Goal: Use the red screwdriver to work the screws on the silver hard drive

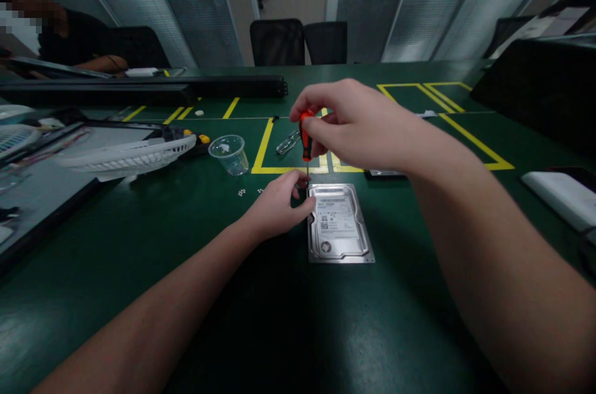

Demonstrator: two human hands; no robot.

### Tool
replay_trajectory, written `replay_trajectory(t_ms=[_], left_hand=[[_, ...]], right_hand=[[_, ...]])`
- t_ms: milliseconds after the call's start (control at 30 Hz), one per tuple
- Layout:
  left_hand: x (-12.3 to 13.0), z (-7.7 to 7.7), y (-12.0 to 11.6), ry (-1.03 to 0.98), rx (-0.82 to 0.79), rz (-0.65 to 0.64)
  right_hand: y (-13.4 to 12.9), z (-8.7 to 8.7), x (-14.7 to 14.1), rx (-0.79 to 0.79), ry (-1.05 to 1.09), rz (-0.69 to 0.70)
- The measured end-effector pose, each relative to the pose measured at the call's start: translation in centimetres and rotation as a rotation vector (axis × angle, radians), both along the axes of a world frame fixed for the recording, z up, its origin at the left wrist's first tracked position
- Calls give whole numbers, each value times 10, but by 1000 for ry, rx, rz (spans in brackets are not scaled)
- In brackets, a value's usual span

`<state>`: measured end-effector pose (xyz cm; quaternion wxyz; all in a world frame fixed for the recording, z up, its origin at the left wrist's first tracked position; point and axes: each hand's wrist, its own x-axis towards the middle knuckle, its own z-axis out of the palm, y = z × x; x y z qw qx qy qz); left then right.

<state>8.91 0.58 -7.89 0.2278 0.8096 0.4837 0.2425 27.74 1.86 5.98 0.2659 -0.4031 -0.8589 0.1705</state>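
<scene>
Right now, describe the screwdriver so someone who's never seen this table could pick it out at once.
On the dark green table, find the silver hard drive. At its far left corner, the right hand holds the screwdriver roughly upright, thin shaft pointing down. Its orange-and-black handle sets it apart from the clear object lying on the table beyond it.

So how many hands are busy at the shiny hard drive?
2: the left hand is at the left edge of the hard drive, and the right hand is above its far left corner, holding a red-and-black screwdriver.
</scene>
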Motion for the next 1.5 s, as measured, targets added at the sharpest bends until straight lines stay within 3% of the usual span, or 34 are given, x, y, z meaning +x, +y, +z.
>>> replay_trajectory(t_ms=[167, 400, 633, 867, 1133, 1500], left_hand=[[-1, 0, -1, 1, 11, -5], [0, 2, -1, -11, 16, -7], [3, 4, -1, -22, 7, -19], [4, 4, -1, -17, 7, -6], [-1, 0, -1, -10, 13, -1], [1, 1, -1, -17, 12, -5]], right_hand=[[0, 1, -1, -88, -15, -3], [1, -3, -2, 80, -31, -71], [-2, -1, -5, 173, -34, -49], [-4, 0, -8, 143, -24, -65], [-1, 1, -8, -34, 9, -78], [-1, -1, -4, 150, -41, -111]])
